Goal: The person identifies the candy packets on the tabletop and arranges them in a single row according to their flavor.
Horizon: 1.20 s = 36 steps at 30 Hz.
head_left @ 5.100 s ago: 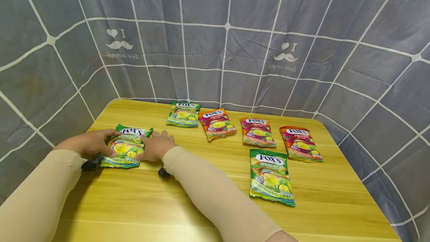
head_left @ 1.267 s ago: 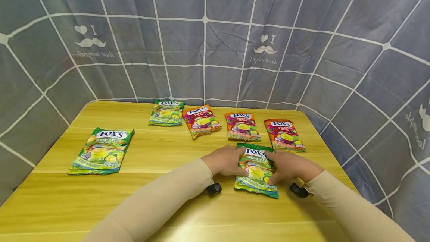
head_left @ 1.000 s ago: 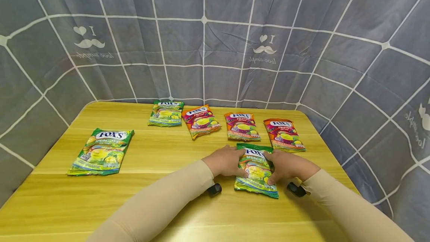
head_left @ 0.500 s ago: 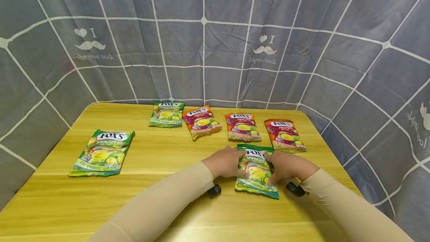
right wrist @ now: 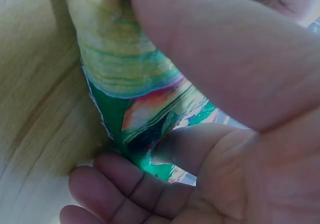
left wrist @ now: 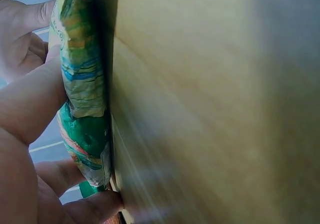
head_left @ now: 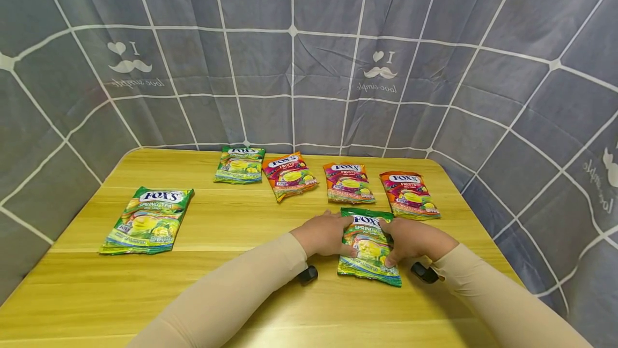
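A green FOX'S Spring Tea candy bag (head_left: 369, 246) lies face up near the table's right side, with a hand on each long edge. My left hand (head_left: 322, 234) grips its left edge; in the left wrist view the thumb (left wrist: 42, 97) presses on the bag, and other fingers reach its side by the tabletop. On the right edge, my right hand (head_left: 419, 238) grips it, the thumb (right wrist: 215, 44) over the bag in the right wrist view and the fingertips down at the wood. Parts of both edges are hidden under the hands.
Another green candy bag (head_left: 147, 220) lies at the left. Along the back are a green bag (head_left: 238, 165) and three orange-purple Fruits bags, the rightmost (head_left: 409, 195) just behind the held bag. A grey checked curtain (head_left: 318, 69) surrounds the wooden table (head_left: 217, 214).
Some five seconds ago both hands were on the left green bag; they have let go of it and moved right to this one. Over the last second they have stayed almost still.
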### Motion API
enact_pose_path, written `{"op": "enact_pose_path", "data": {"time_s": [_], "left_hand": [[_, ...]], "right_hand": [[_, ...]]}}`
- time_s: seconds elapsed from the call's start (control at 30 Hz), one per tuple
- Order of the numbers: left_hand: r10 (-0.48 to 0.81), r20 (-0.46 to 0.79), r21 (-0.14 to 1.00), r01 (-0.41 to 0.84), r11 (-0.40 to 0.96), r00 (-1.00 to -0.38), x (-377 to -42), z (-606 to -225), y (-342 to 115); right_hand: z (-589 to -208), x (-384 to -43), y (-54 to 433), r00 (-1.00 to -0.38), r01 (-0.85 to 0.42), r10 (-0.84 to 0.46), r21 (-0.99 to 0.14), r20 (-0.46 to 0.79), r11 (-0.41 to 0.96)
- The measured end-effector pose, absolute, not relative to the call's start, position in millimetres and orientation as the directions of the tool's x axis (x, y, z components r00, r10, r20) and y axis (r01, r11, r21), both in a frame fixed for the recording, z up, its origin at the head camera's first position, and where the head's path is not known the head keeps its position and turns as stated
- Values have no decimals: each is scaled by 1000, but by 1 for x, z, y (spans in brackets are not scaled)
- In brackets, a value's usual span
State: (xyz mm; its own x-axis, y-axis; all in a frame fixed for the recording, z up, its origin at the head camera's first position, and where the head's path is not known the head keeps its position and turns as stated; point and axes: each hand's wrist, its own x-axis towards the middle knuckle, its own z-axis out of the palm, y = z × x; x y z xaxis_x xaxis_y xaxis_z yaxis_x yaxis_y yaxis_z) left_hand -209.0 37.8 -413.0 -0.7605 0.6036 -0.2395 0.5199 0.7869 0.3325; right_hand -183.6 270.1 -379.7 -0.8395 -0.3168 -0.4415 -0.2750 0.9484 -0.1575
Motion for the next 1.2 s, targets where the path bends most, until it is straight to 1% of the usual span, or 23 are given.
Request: {"op": "enact_pose_path", "data": {"time_s": [0.53, 0.83, 1.0, 1.2], "left_hand": [[605, -242, 336, 520, 786, -759, -208, -412, 38], [607, -264, 340, 516, 786, -750, -208, -409, 39], [622, -248, 364, 523, 771, -743, -208, -409, 40], [621, -210, 458, 485, 745, -756, -207, -412, 41]], "right_hand": [[-380, -183, 271, -843, -277, -324, -170, -429, 946], [-385, -182, 273, -846, -242, -315, -216, -429, 946], [-387, -180, 273, -852, -195, -297, -264, -432, 945], [-388, -175, 275, -863, -140, -298, -373, -408, 917]]}}
